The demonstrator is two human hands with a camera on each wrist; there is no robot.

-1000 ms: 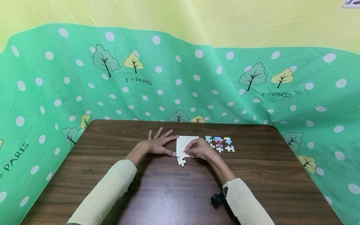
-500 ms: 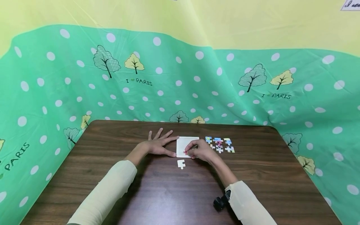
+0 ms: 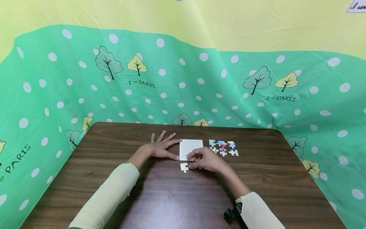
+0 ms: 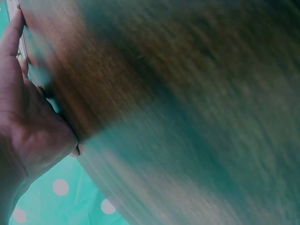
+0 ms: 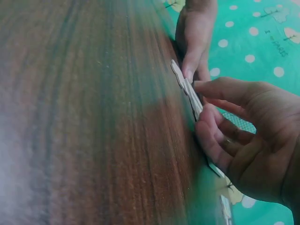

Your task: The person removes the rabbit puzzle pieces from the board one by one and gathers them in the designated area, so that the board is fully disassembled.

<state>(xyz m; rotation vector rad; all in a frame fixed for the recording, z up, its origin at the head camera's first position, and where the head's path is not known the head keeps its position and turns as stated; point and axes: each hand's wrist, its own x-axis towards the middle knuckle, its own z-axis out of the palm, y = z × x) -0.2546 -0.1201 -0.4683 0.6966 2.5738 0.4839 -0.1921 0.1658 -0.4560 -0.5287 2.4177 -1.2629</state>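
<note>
A square white puzzle frame (image 3: pixel 191 140) lies on the brown table. My left hand (image 3: pixel 160 149) is spread flat, its thumb and a fingertip touching the frame's left edge. My right hand (image 3: pixel 208 159) is over the frame's lower right part, fingers bent loosely, thumb apart from them. A pale puzzle piece (image 3: pixel 184 167) lies just below the frame, close to the right thumb tip. A pinkish spot shows by the right fingertips; they partly hide it. In the right wrist view the fingers rest at the frame, and no piece is visible between thumb and fingers.
Several colourful puzzle pieces (image 3: pixel 221 143) lie to the right of the frame. A small black device (image 3: pixel 229 215) is strapped at the right sleeve. Behind the table (image 3: pixel 128 197) hangs a green and yellow patterned curtain (image 3: pixel 171 73).
The right hand has loosened its pinch at the frame's lower left and shifted slightly right and nearer. Earlier, the pale piece turned and slid slightly away from the frame. The left hand stays put.
</note>
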